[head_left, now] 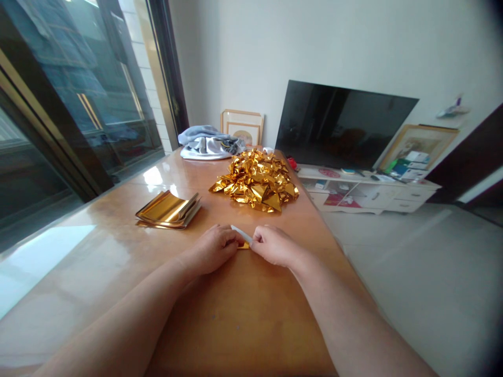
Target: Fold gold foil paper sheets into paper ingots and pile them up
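Note:
Between my two hands is a small sheet of gold foil paper (244,245), partly folded so that its pale back shows. My left hand (218,246) is closed on its left side, fingers curled over the paper and hiding part of it. On the other side, my right hand (273,243) pinches the right edge. Beyond my left hand lies a stack of flat gold foil sheets (167,209), slightly curled. A heap of folded gold foil pieces (259,180) rises just past my hands.
The glossy wooden table (243,324) ends along a right edge above the floor. Folded cloth (210,142) and a picture frame (241,124) are at its far end. A television (343,125) and a white cabinet (377,196) stand beyond; a glass door (78,99) is at left.

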Demonstrator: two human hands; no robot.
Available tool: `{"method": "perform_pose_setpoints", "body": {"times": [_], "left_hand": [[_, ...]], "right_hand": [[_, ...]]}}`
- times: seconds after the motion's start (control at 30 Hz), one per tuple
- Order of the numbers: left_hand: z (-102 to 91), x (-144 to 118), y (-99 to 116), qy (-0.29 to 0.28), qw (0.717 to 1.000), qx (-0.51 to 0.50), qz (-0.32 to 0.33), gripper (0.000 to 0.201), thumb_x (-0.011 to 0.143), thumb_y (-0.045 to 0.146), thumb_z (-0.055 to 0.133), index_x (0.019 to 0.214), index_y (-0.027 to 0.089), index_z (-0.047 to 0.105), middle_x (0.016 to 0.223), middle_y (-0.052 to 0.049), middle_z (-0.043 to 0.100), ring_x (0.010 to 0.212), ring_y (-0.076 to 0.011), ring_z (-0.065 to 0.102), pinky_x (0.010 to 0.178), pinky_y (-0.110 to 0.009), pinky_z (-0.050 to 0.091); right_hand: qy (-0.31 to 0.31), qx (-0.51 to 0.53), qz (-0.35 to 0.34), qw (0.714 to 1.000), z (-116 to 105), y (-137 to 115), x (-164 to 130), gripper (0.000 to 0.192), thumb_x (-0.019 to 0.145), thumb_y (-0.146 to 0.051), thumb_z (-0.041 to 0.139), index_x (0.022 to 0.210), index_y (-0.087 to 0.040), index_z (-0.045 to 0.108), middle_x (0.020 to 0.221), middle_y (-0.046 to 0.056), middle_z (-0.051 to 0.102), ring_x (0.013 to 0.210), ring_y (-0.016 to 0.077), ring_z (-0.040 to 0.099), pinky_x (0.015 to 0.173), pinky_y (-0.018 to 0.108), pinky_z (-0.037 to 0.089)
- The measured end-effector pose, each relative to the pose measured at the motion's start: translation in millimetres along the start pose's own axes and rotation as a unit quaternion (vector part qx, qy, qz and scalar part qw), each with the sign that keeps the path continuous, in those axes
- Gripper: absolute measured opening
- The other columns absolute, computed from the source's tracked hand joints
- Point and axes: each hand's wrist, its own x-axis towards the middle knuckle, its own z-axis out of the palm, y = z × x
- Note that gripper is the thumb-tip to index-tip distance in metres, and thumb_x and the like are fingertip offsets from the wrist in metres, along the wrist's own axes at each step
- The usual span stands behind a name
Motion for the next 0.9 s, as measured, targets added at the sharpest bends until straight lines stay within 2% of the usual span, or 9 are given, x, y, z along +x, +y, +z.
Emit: {"method": "perform_pose_setpoints", "body": {"times": [0.17, 0.4, 0.53, 0.77, 0.9], "left_hand": [[0.6, 0, 0, 0.002, 1.0, -0.003, 0.003, 0.025, 0.09, 0.02, 0.053, 0.102, 0.023, 0.074, 0.095, -0.005, 0.072, 0.091, -0.0197, 0.062, 0.089, -0.032, 0.046], [-0.8, 0, 1, -0.008, 1.0, -0.013, 0.002, 0.023, 0.088, 0.018, 0.054, 0.096, 0.022, 0.075, 0.092, -0.005, 0.069, 0.088, -0.0185, 0.061, 0.083, -0.029, 0.046], [-0.9, 1, 1, -0.008, 1.0, -0.014, -0.02, 0.022, 0.085, 0.017, 0.056, 0.093, 0.021, 0.076, 0.089, -0.004, 0.067, 0.084, -0.018, 0.061, 0.081, -0.028, 0.046], [0.9, 1, 0, 0.009, 0.999, -0.028, -0.026, 0.025, 0.08, 0.016, 0.059, 0.095, 0.023, 0.077, 0.088, -0.004, 0.066, 0.087, -0.0192, 0.061, 0.085, -0.03, 0.047], [2.0, 1, 0, 0.004, 1.0, -0.013, -0.019, 0.024, 0.081, 0.017, 0.058, 0.096, 0.023, 0.077, 0.091, -0.004, 0.068, 0.089, -0.0197, 0.061, 0.085, -0.03, 0.047]], "right_hand": [[0.01, 0.026, 0.006, 1.0, 1, 3, -2, 0.007, 0.083, -0.029, 0.066, 0.085, -0.022, 0.063, 0.083, -0.001, 0.067, 0.07, 0.0127, 0.053, 0.058, 0.023, 0.028], [0.0, 0.036, 0.002, 0.999, -5, 1, -5, 0.003, 0.084, -0.023, 0.063, 0.085, -0.022, 0.061, 0.087, -0.001, 0.067, 0.075, 0.0132, 0.054, 0.061, 0.023, 0.03], [-0.004, 0.047, 0.005, 0.999, -6, 1, -6, 0.005, 0.083, -0.018, 0.062, 0.085, -0.022, 0.061, 0.088, -0.001, 0.067, 0.076, 0.0135, 0.055, 0.062, 0.023, 0.031], [0.031, 0.084, 0.03, 0.996, 4, 9, -3, 0.007, 0.081, -0.016, 0.058, 0.083, -0.022, 0.061, 0.081, -0.002, 0.066, 0.07, 0.0131, 0.054, 0.057, 0.023, 0.028], [0.071, 0.099, 0.018, 0.992, 10, 1, -3, 0.002, 0.082, -0.022, 0.059, 0.084, -0.021, 0.059, 0.076, -0.002, 0.064, 0.068, 0.013, 0.053, 0.056, 0.023, 0.028]]}}
